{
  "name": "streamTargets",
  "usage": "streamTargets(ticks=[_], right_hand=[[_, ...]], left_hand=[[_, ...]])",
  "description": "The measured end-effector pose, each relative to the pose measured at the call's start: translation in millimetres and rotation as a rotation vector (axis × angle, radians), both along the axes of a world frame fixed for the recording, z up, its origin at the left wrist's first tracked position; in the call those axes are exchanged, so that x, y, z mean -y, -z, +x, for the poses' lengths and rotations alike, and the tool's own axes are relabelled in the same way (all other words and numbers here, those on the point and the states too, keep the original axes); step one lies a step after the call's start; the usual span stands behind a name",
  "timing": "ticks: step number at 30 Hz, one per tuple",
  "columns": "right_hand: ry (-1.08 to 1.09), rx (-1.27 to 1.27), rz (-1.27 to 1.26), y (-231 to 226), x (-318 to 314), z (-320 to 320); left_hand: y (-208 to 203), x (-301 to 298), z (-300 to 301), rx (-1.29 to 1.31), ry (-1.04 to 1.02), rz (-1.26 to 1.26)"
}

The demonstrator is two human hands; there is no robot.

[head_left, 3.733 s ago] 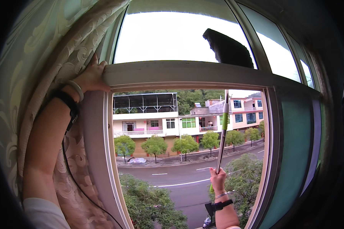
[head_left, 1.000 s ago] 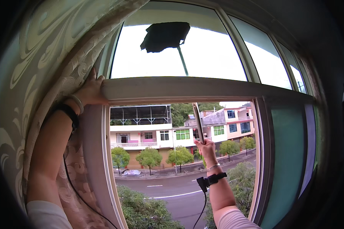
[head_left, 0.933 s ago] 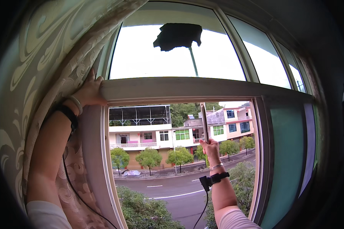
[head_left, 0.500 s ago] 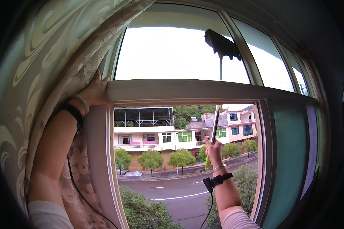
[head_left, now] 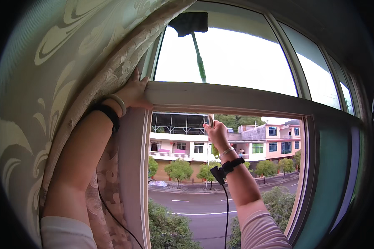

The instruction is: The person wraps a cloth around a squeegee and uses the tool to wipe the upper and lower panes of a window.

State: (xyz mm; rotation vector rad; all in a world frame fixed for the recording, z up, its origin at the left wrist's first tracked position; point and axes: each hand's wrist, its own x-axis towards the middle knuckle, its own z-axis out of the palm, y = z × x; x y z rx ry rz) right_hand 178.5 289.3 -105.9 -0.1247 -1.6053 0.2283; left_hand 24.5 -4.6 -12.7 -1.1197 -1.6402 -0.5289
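Observation:
My right hand (head_left: 218,135) is closed around the pole of a flat mop and reaches through the opening of the window. Outside, the pole (head_left: 199,62) rises behind the crossbar, with a green section showing through the upper pane. At its top the dark mop head (head_left: 190,23) is seen at the upper left of that pane (head_left: 232,54), partly against the edge of the curtain. My left hand (head_left: 135,93) rests with spread fingers on the window frame (head_left: 220,95), at the left end of the crossbar and beside the curtain (head_left: 83,99).
A greenish sliding pane (head_left: 332,174) stands at the right of the opening. Dark cables (head_left: 227,211) hang from my wrist straps. Beyond the window lie a road (head_left: 199,203), trees (head_left: 178,170) and low buildings.
The mop head has swung from the upper right of the pane to its upper left. My right hand has risen nearer the crossbar, and the view has shifted left. My left hand stays on the frame.

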Motion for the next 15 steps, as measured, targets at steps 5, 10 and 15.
streamTargets(ticks=[5,10,15], right_hand=[[-0.160,0.048,-0.117,88,3,0],[-0.130,0.053,-0.142,262,-3,13],[-0.158,0.009,-0.235,268,-16,-1]], left_hand=[[-1,-6,0,-0.018,-0.074,-0.014],[-2,-3,-10,-0.053,-0.064,0.046],[0,-5,-19,-0.159,0.064,0.057]])
